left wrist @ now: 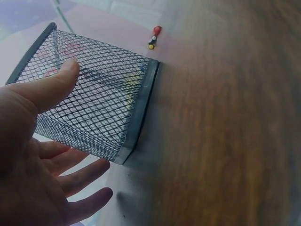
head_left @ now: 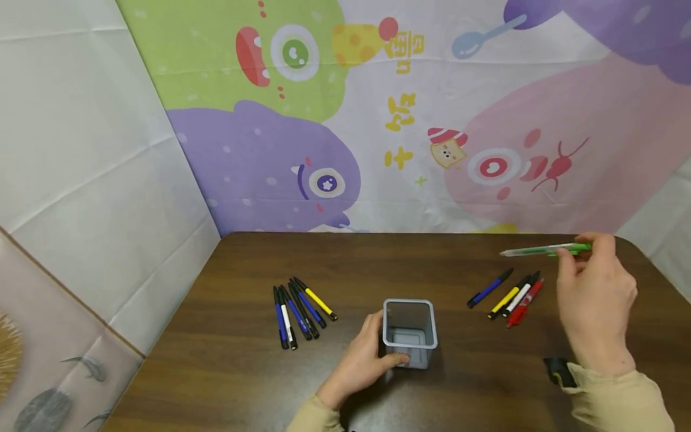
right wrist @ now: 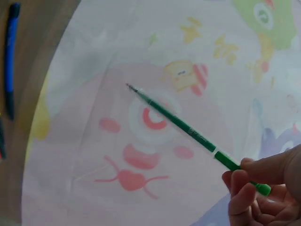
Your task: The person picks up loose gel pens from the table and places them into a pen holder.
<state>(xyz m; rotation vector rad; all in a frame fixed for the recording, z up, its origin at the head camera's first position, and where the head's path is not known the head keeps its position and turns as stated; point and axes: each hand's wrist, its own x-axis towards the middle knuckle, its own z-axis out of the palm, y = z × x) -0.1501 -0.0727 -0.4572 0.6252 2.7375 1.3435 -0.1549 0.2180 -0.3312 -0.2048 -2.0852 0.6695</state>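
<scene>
A dark wire-mesh pen holder (head_left: 421,359) stands upright near the table's front middle, its inside bare in the head view. My left hand (head_left: 358,365) holds it from the left, thumb across the front mesh wall (left wrist: 101,94) and fingers around the left side. Raised over the table's right side, my right hand (head_left: 599,294) pinches a green pen (head_left: 534,250) near its green end, between thumb and fingertips. The pen lies nearly level in the head view, its tip pointing left; the right wrist view shows its slim green barrel (right wrist: 181,125) well.
Left of the holder lie several pens: blue, black, a white one (head_left: 287,324) and a yellow one (head_left: 321,303). To its right are a blue pen (head_left: 490,288), a yellow pen (head_left: 507,297), a white pen (head_left: 519,298) and a red pen (head_left: 526,305). A cartoon-printed cloth (head_left: 378,198) hangs behind the table.
</scene>
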